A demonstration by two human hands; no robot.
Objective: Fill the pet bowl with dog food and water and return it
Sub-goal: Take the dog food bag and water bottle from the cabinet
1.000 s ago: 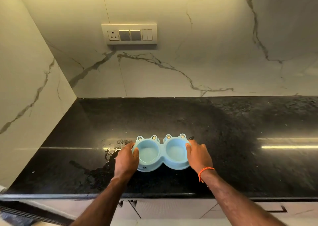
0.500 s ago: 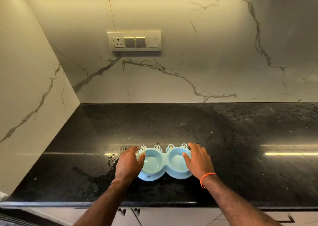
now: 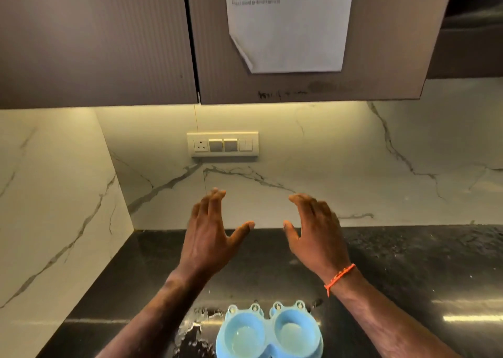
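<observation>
Bowl: pale blue double pet bowl (image 3: 269,334) sits on the black surface (image 3: 408,270) near its front edge, at the bottom of my view, between my two forearms. It has two round wells side by side and four small knobs along its back rim.
Bowl contents: both wells look pale and glossy; I cannot tell whether they hold water. I see no dog food in either one.
Left hand (image 3: 209,238): raised above the surface, well apart from the bowl, fingers straight and close together, thumb spread out to the side. It holds nothing.
Right hand (image 3: 317,235): raised at the same height, fingers straight and slightly fanned, thumb pointing toward my left hand. It holds nothing either.
Wristband: orange thread band (image 3: 339,277) sits round my right wrist.
Spill: patch of water (image 3: 194,327) lies on the surface just left of the bowl, under my left forearm.
Wall: white marble with grey veins (image 3: 367,180) rises behind the surface and turns the corner on my left.
Switch plate: cream plate with a socket and switches (image 3: 222,144) is set in the wall, above and between my hands.
Cabinets: two brown upper doors (image 3: 95,39) hang over the wall, closed, with a lit strip beneath.
Paper: white printed sheet (image 3: 288,25) is stuck on the right door, its lower left corner curled; the text is too blurred to read.
In the way: nothing stands between my hands and the bowl.
</observation>
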